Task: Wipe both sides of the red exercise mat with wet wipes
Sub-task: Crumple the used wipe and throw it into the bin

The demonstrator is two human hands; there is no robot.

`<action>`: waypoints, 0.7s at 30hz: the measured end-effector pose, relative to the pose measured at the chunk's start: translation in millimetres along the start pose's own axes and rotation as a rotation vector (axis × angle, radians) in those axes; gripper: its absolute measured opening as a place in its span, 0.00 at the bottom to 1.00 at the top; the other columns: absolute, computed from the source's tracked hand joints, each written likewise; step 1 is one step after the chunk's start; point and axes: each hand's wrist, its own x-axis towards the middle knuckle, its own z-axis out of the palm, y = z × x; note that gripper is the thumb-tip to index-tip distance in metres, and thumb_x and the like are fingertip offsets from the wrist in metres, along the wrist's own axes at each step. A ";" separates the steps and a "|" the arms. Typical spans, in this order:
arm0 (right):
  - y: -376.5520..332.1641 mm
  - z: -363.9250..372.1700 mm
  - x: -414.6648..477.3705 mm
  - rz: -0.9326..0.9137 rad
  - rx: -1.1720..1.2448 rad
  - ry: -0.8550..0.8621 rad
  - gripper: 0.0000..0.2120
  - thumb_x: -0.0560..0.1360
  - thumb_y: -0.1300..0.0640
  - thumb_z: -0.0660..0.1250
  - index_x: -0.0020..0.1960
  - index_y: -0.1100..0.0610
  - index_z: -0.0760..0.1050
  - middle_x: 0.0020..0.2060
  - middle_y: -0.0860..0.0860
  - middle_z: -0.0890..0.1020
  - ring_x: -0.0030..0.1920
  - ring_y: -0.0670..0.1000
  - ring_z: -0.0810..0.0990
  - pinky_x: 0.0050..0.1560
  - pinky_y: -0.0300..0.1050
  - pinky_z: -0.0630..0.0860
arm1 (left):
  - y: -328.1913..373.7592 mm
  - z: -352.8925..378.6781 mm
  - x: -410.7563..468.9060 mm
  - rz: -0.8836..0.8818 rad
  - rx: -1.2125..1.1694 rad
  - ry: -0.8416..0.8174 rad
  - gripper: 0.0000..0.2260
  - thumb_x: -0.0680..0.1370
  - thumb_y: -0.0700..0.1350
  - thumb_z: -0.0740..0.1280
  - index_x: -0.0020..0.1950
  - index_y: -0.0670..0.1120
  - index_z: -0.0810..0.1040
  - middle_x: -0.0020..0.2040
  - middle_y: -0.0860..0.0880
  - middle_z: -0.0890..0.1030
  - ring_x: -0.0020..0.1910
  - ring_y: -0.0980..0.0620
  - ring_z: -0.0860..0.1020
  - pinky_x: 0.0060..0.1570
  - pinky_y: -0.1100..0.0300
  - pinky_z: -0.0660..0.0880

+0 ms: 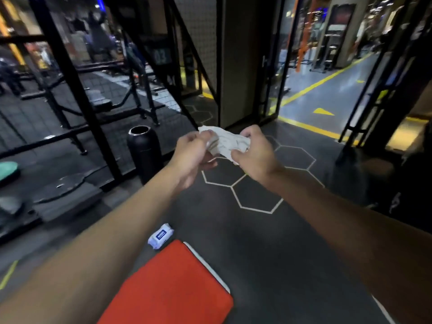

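Note:
The red exercise mat (173, 286) lies flat on the dark floor at the bottom centre, partly cut off by the frame edge. A white pack of wet wipes (161, 236) with a blue label lies just past the mat's far left corner. Both arms reach forward, high above the floor. My left hand (194, 155) and my right hand (254, 153) both pinch one crumpled white wet wipe (228, 141) held between them in the air.
A black cylindrical bin (145, 150) stands left of my hands beside a black mesh fence (93, 108). White hexagon lines (254, 197) mark the floor ahead. Beyond an open doorway runs a corridor with yellow lines (322, 83). A dark bulky object (374, 176) sits at the right.

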 end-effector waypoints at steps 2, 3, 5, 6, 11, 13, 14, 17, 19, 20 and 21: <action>17.6 10.9 35.8 0.004 0.048 -0.093 0.16 0.71 0.63 0.70 0.56 0.56 0.69 0.44 0.51 0.79 0.47 0.54 0.79 0.46 0.49 0.75 | -8.6 9.7 33.6 -0.035 -0.011 0.046 0.14 0.80 0.50 0.64 0.61 0.43 0.76 0.53 0.42 0.84 0.47 0.43 0.84 0.41 0.54 0.80; 25.3 18.0 51.0 0.003 0.067 -0.144 0.16 0.71 0.63 0.70 0.56 0.56 0.69 0.44 0.50 0.79 0.47 0.53 0.79 0.47 0.50 0.75 | -12.7 12.3 49.3 -0.043 -0.021 0.049 0.13 0.80 0.51 0.64 0.61 0.45 0.76 0.53 0.43 0.85 0.47 0.45 0.84 0.41 0.54 0.80; 40.8 36.3 85.1 -0.033 0.135 -0.275 0.17 0.70 0.65 0.70 0.57 0.57 0.70 0.45 0.50 0.79 0.47 0.52 0.78 0.48 0.49 0.75 | -23.6 14.9 87.1 -0.031 -0.046 0.059 0.12 0.80 0.52 0.65 0.60 0.46 0.75 0.51 0.45 0.85 0.44 0.48 0.84 0.39 0.54 0.80; 49.3 46.0 102.6 -0.052 0.171 -0.352 0.17 0.71 0.66 0.69 0.57 0.57 0.71 0.45 0.50 0.79 0.48 0.51 0.78 0.48 0.46 0.75 | -30.6 16.5 107.2 -0.017 -0.053 0.074 0.13 0.80 0.51 0.66 0.60 0.45 0.75 0.50 0.46 0.85 0.44 0.49 0.84 0.38 0.55 0.80; 105.9 109.0 203.9 -0.128 0.187 -0.657 0.22 0.73 0.70 0.66 0.65 0.56 0.74 0.44 0.42 0.79 0.43 0.37 0.78 0.42 0.26 0.72 | -80.1 10.7 229.5 0.073 -0.132 0.266 0.06 0.82 0.44 0.63 0.51 0.42 0.76 0.36 0.48 0.81 0.34 0.51 0.80 0.29 0.62 0.74; 126.1 131.7 243.9 -0.101 0.200 -0.693 0.23 0.74 0.71 0.66 0.67 0.57 0.72 0.49 0.47 0.79 0.44 0.40 0.77 0.43 0.25 0.72 | -93.5 3.5 271.3 0.016 -0.223 0.344 0.09 0.83 0.42 0.60 0.46 0.43 0.75 0.34 0.47 0.80 0.33 0.48 0.78 0.33 0.59 0.74; 133.8 145.1 264.1 -0.103 0.195 -0.729 0.23 0.74 0.71 0.66 0.67 0.58 0.72 0.51 0.50 0.79 0.46 0.44 0.78 0.45 0.27 0.73 | -98.6 -0.9 289.7 -0.025 -0.268 0.374 0.09 0.83 0.41 0.59 0.45 0.43 0.75 0.35 0.46 0.80 0.33 0.48 0.78 0.35 0.59 0.74; 149.9 184.4 321.3 -0.101 0.172 -0.826 0.21 0.75 0.70 0.65 0.66 0.59 0.73 0.50 0.47 0.78 0.46 0.44 0.77 0.45 0.30 0.72 | -106.3 -18.9 338.1 -0.124 -0.258 0.508 0.02 0.80 0.37 0.65 0.48 0.41 0.76 0.38 0.42 0.78 0.32 0.49 0.77 0.34 0.58 0.75; 154.2 215.6 354.7 -0.121 0.145 -0.904 0.23 0.76 0.68 0.66 0.70 0.57 0.70 0.53 0.49 0.77 0.44 0.41 0.75 0.39 0.25 0.69 | -107.4 -36.5 365.8 -0.148 -0.228 0.631 0.02 0.78 0.35 0.67 0.50 0.40 0.75 0.41 0.39 0.76 0.35 0.47 0.75 0.35 0.57 0.77; 155.6 233.1 371.4 -0.138 0.137 -0.952 0.25 0.76 0.66 0.66 0.72 0.56 0.68 0.55 0.50 0.75 0.44 0.40 0.74 0.37 0.25 0.70 | -107.7 -47.0 381.6 -0.152 -0.223 0.684 0.04 0.78 0.33 0.66 0.51 0.39 0.76 0.41 0.39 0.76 0.35 0.46 0.75 0.34 0.58 0.77; 156.6 246.5 382.9 -0.160 0.137 -0.992 0.26 0.77 0.65 0.66 0.73 0.53 0.67 0.56 0.50 0.74 0.44 0.40 0.75 0.36 0.24 0.70 | -108.0 -55.3 392.2 -0.156 -0.212 0.716 0.04 0.78 0.32 0.65 0.50 0.39 0.75 0.41 0.39 0.76 0.35 0.47 0.76 0.32 0.59 0.77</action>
